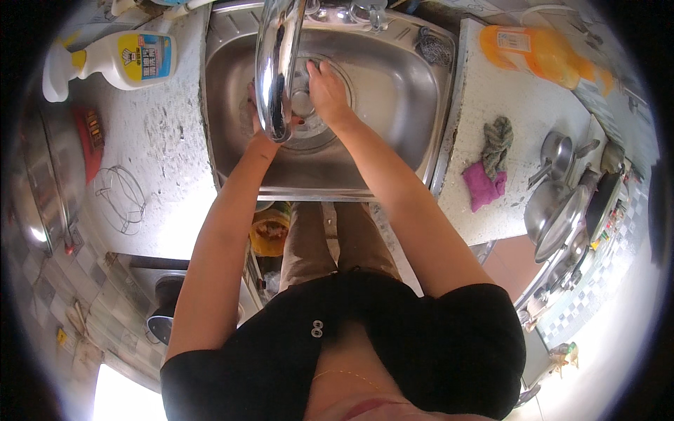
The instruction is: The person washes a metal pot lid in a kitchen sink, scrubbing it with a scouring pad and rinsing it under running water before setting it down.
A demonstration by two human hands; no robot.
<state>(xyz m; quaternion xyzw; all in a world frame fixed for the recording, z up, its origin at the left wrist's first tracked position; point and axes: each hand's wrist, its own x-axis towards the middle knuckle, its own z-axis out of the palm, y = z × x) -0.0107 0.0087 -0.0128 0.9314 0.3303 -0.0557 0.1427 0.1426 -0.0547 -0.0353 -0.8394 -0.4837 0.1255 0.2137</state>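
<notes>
My left hand (pixel 267 129) is low in the stainless steel sink (pixel 405 121), at the left edge of a clear round dish (pixel 316 129). Its thumb rests over the dish and its fingers are on the far left side. The chrome faucet (pixel 276 68) spout crosses in front and hides much of this hand. My right hand (pixel 330 94) reaches over the right part of the dish, fingers bent and pointing away from me. Whether those fingers hold something cannot be made out. Glare and the spout leave it unsettled whether the dish is a bowl or a lid.
A white spray bottle (pixel 142 60) and a wire rack (pixel 121 200) lie on the left counter. On the right are an orange bottle (pixel 532 52), a purple cloth (pixel 482 187) and a saucepan (pixel 557 150). A mesh scourer (pixel 434 47) sits at the sink's far right corner.
</notes>
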